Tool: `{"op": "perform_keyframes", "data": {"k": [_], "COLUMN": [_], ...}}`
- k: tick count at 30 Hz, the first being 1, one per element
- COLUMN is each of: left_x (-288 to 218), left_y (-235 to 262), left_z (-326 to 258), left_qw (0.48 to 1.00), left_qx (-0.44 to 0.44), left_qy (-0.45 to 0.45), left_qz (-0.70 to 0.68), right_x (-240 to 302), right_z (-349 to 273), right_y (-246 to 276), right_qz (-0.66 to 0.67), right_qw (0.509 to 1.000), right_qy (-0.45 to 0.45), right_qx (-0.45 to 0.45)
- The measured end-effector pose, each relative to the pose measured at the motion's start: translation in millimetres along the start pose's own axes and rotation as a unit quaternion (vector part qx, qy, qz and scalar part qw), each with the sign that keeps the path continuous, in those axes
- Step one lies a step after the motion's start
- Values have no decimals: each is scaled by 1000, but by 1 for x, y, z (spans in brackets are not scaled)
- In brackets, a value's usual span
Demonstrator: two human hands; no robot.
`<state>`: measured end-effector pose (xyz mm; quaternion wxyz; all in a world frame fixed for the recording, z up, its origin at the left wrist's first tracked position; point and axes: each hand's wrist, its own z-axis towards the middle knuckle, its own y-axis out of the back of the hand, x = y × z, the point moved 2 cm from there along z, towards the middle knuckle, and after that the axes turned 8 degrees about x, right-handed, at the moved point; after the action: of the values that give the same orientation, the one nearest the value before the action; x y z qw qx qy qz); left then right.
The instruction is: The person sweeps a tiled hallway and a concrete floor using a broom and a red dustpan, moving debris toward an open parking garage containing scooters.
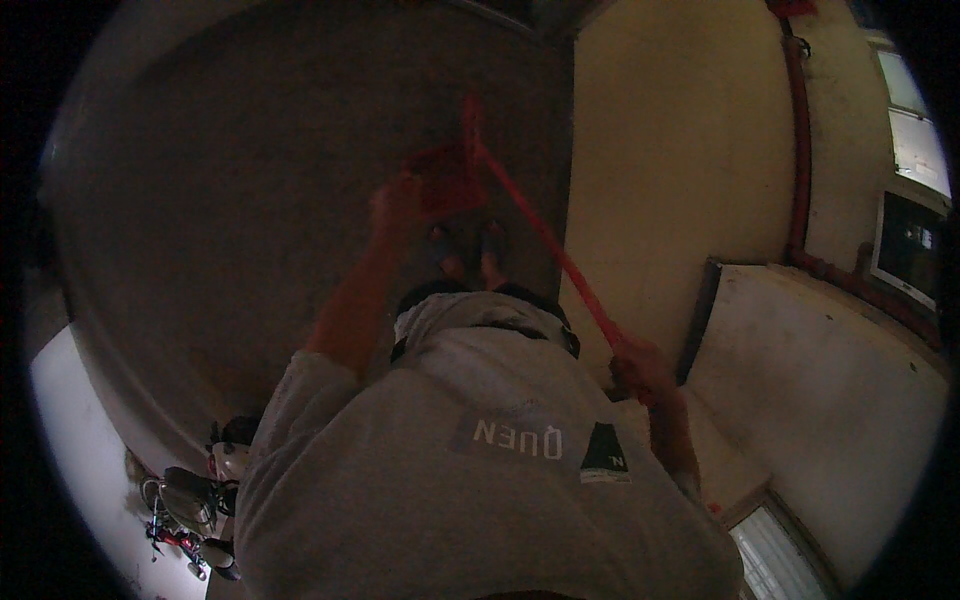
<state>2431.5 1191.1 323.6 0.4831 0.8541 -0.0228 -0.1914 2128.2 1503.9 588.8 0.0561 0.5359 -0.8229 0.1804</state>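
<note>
My left hand (396, 200) is closed on the near left side of a red dustpan (450, 190), held low over the dark floor (250, 170) just beyond my feet. The long red handle of a broom (545, 232) slants from my right hand (645, 370) up to the far left. My right fingers wrap round its upper end, beside the pale wall. The red broom head (471, 125) is at the dustpan's far right edge, seemingly against it. Dim light and blur hide whether anything lies in the pan.
A pale yellow wall (670, 150) rises close on my right, with a dark red pipe (801, 150) along it. A whitish box-like block (820, 340) juts out near my right arm. Parked motorbikes (190, 495) stand behind me at the lower left.
</note>
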Motion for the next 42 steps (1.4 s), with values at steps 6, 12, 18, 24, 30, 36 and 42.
{"op": "perform_keyframes", "data": {"k": [6, 12, 18, 24, 30, 36, 42], "left_x": [32, 30, 99, 61, 90, 70, 125], "left_y": [4, 37, -57, -10, -33, -24, -69], "left_z": [-21, -40, -19, -21, -19, -33, -15], "left_qw": [972, 974, 861, 955, 932, 652, 809], "left_qx": [-83, -49, -122, -113, -89, -58, -208], "left_qy": [51, 56, -3, 99, 119, 96, 60], "left_qz": [-213, -212, -493, -254, -330, -750, -546], "right_x": [0, -32, 4, 20, 36, 51, 87], "right_z": [-34, -4, 0, 16, 49, 81, 49], "right_y": [1, 21, -18, 7, -40, -60, -34], "right_qz": [-111, -53, 75, 167, -306, -296, -57], "right_qw": [989, 992, 994, 977, 946, 953, 997], "right_qy": [-15, -24, -72, -19, 97, 63, -57], "right_qx": [-96, -114, -31, 133, -44, 13, 19]}}
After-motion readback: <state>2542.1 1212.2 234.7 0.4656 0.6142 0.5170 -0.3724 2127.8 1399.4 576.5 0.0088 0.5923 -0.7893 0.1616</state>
